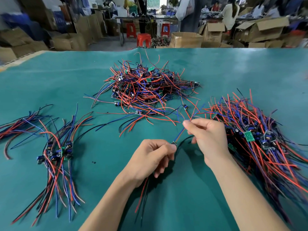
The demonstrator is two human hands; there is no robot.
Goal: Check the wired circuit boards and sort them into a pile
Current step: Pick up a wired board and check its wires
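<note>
My left hand (150, 157) pinches a small wired circuit board (174, 144) above the green table. Red and black wires hang from it below my palm. My right hand (206, 135) pinches the board's blue and red wires (180, 133) between thumb and forefinger, pulling them up and to the right. A tangled heap of wired boards (143, 87) lies in the middle of the table beyond my hands. On the right lies a large aligned pile of boards (260, 139). A smaller aligned pile (58, 152) lies on the left.
A loose bunch of wires (18, 129) lies at the far left. The green mat (166, 205) covers the table. Behind it stand cardboard boxes (185, 40), red stools (143, 40) and several people at benches.
</note>
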